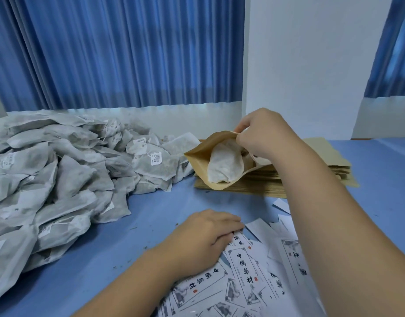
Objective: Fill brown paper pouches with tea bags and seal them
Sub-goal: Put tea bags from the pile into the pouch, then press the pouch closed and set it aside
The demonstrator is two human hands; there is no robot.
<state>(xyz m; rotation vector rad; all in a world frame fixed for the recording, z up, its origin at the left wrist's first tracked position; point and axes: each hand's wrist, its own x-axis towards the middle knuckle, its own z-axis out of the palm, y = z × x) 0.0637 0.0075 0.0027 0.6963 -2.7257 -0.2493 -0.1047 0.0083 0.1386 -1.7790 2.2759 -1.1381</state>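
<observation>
— Blue tablecloth point(151, 213) is lying smooth beneath you; where's the pouch point(202, 161)?
— Centre frame: your right hand point(261, 136) is pinching its stiff brown mouth, a plump gauzy tea bag point(224, 163) bulging out. Your left hand point(203, 234) is resting flat on printed labels point(242, 271).

My brown pouch point(200, 162), mouth open, leans on the pouch stack point(254, 183), one white tea bag point(222, 162) half inside.

Brown pouch point(201, 161), grey-white tea bags point(59, 179), blue tablecloth point(151, 209), blue pleated curtain point(128, 53), black-on-white labels point(242, 271).
</observation>
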